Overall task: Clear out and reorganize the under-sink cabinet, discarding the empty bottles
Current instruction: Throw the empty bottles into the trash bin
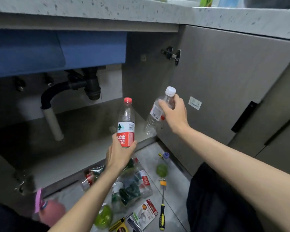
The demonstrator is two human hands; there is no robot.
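Below, grey floor (172, 195) strewn with bottles (132, 181); each hand's fingers clamped on a bottle before the open cabinet (74, 131).

1. Speckled grey counter (107, 7) runs along the top edge.
2. Grey cabinet door (224, 81) stands open at right, metal hinge (172, 54) on its inner face, small white sticker (194, 102) lower down.
3. Blue sink basin underside (57, 49) at upper left, black drain pipe (84, 86) below it.
4. Pale tiled floor (172, 186) in front.
5. Black handle (244, 116) on neighbouring door.
6. Interior dim, shadowed.
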